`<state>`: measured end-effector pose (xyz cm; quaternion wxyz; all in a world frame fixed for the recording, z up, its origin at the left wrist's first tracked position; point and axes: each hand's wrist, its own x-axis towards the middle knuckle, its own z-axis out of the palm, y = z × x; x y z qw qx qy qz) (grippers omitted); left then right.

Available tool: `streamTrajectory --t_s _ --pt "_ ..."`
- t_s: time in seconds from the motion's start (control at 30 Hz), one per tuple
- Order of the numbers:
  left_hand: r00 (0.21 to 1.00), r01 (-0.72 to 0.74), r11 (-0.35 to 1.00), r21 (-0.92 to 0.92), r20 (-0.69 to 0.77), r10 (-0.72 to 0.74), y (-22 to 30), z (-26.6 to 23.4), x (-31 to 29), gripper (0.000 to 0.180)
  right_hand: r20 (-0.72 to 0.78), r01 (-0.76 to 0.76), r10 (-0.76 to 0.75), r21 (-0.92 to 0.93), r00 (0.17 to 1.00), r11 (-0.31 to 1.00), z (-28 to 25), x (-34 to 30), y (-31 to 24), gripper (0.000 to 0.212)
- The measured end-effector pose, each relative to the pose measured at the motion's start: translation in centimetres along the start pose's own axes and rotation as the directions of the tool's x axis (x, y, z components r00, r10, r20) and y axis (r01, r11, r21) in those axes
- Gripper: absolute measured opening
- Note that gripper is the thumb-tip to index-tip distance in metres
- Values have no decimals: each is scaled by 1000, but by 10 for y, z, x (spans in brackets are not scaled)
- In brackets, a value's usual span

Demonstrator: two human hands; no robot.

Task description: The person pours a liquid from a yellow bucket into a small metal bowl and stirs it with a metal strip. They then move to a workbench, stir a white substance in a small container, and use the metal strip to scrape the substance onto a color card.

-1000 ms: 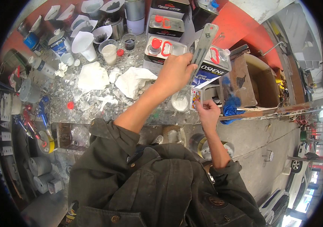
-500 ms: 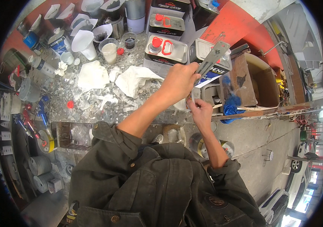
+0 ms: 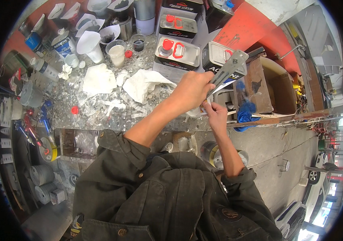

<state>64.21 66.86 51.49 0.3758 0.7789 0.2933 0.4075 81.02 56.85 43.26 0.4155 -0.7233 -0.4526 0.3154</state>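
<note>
My left hand [image 3: 192, 90] is wrapped round a flat grey slotted metal bar [image 3: 231, 66], which slants up and to the right past a white-topped metal can [image 3: 216, 53]. Just below it my right hand [image 3: 217, 115] is closed near the bar's lower end, thumb pressed down. Something pale and thin shows beside that thumb; most of it is hidden by the fingers. A crumpled white cloth or paper [image 3: 141, 85] lies on the bench left of my left wrist.
The stained bench [image 3: 111, 116] carries a plastic cup of pale liquid [image 3: 117, 58], a cup of dark liquid [image 3: 138, 45], white paper funnels [image 3: 91, 46] and a red-capped metal can [image 3: 177, 52]. To the right are a cardboard box [image 3: 267, 86] and a crumpled blue item [image 3: 247, 117]. Spray guns [image 3: 31, 130] hang at left.
My left hand has shifted slightly right and down with the metal bar, whose upper end now sits a little lower and further right. My right hand stays closed close below, moved slightly.
</note>
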Motion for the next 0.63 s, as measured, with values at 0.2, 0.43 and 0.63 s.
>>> streamTrajectory --t_s 0.2,0.43,0.63 --pt "998 33 999 -18 -51 -33 0 -7 1 23 15 -203 211 345 977 916 -8 6 13 31" --pt "996 52 999 1 -67 -52 -6 -10 1 21 65 -309 314 452 947 837 -22 3 20 28" --pt "994 106 994 -32 -25 -107 -4 -1 6 17 656 -650 -83 755 750 87 -56 -1 78 36"
